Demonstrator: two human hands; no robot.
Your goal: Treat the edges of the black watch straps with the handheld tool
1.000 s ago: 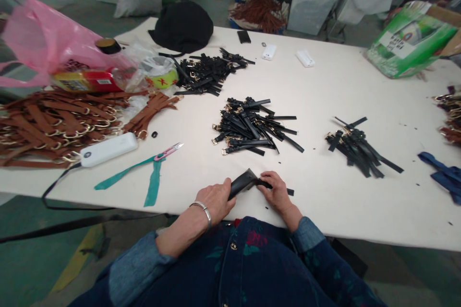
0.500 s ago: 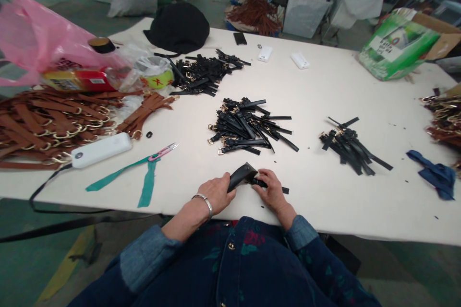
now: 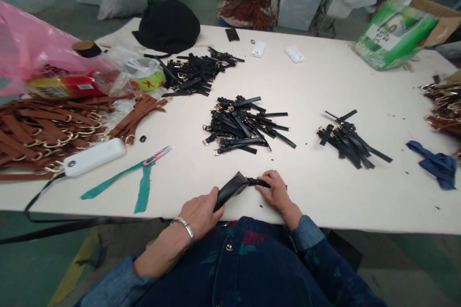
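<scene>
At the near edge of the white table (image 3: 324,201), we hold a black tool (image 3: 230,190) in our left hand (image 3: 200,213), the fingers wrapped around its lower part and its head tilted up toward the right. Our right hand (image 3: 275,192) pinches a short black strap (image 3: 253,182) between thumb and fingers; the strap's left end lies right at the tool's head, though we cannot tell whether the two touch. We wear a silver bracelet (image 3: 185,227) on the left wrist.

Just beyond our hands we see a pile of black straps with gold buckles (image 3: 245,124); a smaller bunch (image 3: 349,141) lies to the right, and another heap (image 3: 198,72) sits farther back, near a black cap (image 3: 169,26). To our left lie pink snips (image 3: 158,154) with green ribbon (image 3: 144,189) at the handle end, a white case (image 3: 95,157) and a heap of brown straps (image 3: 43,124). On the far right we have a crumpled blue cloth (image 3: 435,163).
</scene>
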